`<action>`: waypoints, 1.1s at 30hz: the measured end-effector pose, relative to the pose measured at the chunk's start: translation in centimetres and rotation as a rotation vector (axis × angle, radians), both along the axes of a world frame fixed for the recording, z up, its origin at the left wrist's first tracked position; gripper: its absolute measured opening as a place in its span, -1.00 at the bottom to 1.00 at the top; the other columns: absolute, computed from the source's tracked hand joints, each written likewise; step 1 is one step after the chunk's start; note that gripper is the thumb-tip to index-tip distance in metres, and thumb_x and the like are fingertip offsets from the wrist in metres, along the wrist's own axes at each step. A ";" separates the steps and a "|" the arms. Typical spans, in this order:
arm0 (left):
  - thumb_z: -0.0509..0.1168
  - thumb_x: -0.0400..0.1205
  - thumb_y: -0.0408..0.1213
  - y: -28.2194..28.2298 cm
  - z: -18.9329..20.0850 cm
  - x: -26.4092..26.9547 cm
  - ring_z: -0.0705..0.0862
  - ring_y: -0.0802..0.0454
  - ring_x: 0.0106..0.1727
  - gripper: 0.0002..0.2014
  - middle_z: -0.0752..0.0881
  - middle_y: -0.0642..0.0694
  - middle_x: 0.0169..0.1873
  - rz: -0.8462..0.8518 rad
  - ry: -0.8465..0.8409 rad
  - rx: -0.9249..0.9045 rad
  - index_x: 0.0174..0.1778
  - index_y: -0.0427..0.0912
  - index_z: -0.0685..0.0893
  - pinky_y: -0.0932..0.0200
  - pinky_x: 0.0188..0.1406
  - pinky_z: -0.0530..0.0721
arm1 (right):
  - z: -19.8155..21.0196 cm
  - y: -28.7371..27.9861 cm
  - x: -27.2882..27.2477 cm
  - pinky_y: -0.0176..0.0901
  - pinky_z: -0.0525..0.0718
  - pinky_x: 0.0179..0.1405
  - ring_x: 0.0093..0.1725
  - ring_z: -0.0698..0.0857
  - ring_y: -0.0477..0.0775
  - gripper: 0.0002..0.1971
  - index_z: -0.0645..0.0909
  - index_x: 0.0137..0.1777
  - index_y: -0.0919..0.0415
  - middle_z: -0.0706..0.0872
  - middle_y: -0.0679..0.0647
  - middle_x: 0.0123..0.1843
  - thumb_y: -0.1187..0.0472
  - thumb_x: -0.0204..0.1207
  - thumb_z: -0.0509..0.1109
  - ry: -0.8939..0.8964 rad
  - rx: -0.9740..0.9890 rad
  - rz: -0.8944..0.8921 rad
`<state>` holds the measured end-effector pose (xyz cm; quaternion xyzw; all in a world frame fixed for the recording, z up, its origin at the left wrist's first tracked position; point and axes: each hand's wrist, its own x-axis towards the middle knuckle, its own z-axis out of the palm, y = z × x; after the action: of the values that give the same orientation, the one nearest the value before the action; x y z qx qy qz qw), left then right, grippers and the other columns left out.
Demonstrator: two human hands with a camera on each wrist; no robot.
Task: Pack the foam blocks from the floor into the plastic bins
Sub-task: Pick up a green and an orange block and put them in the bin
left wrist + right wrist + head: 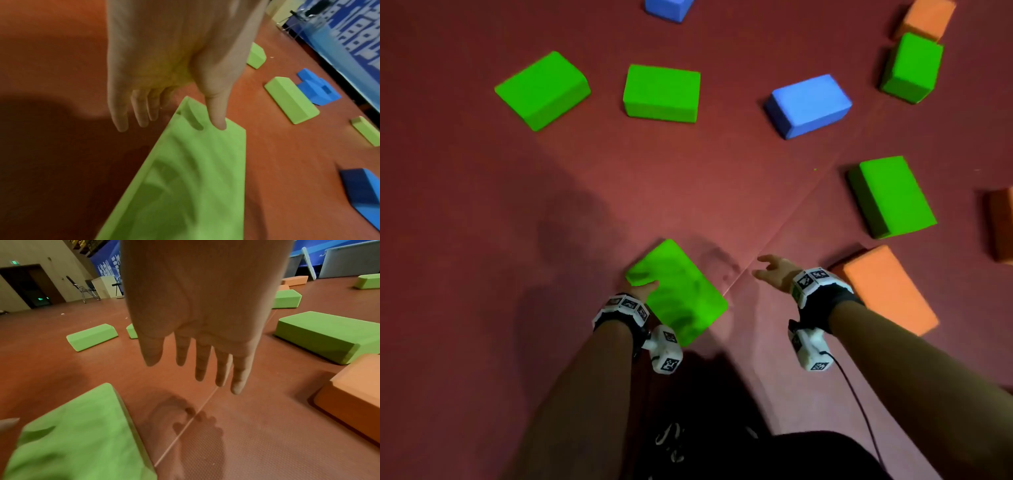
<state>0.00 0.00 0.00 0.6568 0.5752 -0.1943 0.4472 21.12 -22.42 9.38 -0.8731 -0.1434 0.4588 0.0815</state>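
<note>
Packing barely begun: many foam blocks on floor (465, 240), no bins in view. Left hand (642, 289) clasping nearest green block (681, 294) (thumb on top, fingers down far side). Right hand (774, 272) spread, empty, hovering beside.

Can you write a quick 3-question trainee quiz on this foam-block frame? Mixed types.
1. True or false: the right hand holds an orange block.
2. Multiple choice: the left hand's thumb rests on which block? A) the near green block B) the blue block C) the orange block
3. Fill in: no plastic ___ shows in any view.

Key: 1. False; its fingers are spread over the bare floor. 2. A. 3. bin.
</note>
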 end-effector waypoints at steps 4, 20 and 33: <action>0.49 0.22 0.38 -0.5 -5.2 0.6 0.52 -0.23 0.42 -0.01 0.50 -0.15 0.48 0.113 0.023 -0.193 0.50 -0.12 0.48 -0.11 0.43 0.45 | -3.8 -0.4 1.7 -0.06 0.38 0.44 0.46 0.49 0.22 -0.35 0.25 0.60 0.05 0.45 0.21 0.53 -0.18 0.58 0.25 0.003 -0.034 0.018; 0.54 0.07 0.36 -5.6 -8.1 11.8 0.64 -0.27 0.26 -0.02 0.65 -0.26 0.30 0.130 -0.180 -0.135 0.26 -0.29 0.63 -0.29 0.36 0.52 | -10.1 -10.4 6.5 -0.09 0.45 0.38 0.42 0.52 0.23 -0.40 0.28 0.58 0.08 0.49 0.22 0.49 -0.07 0.59 0.28 -0.111 -0.047 -0.229; 0.62 0.32 -0.01 -14.6 -6.7 24.7 0.44 -0.28 0.46 -0.07 0.47 -0.32 0.44 -0.048 -0.214 -0.226 0.49 -0.35 0.34 -0.21 0.47 0.39 | -12.1 -25.7 13.9 0.18 0.28 0.52 0.57 0.22 0.34 -0.23 0.19 0.61 0.04 0.26 0.25 0.59 -0.01 0.46 0.45 -0.531 -0.145 -0.534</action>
<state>24.67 -14.55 -6.65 0.6328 0.4829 -0.1970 0.5723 35.05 -48.12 -2.71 -0.9717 0.1059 0.1880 0.0963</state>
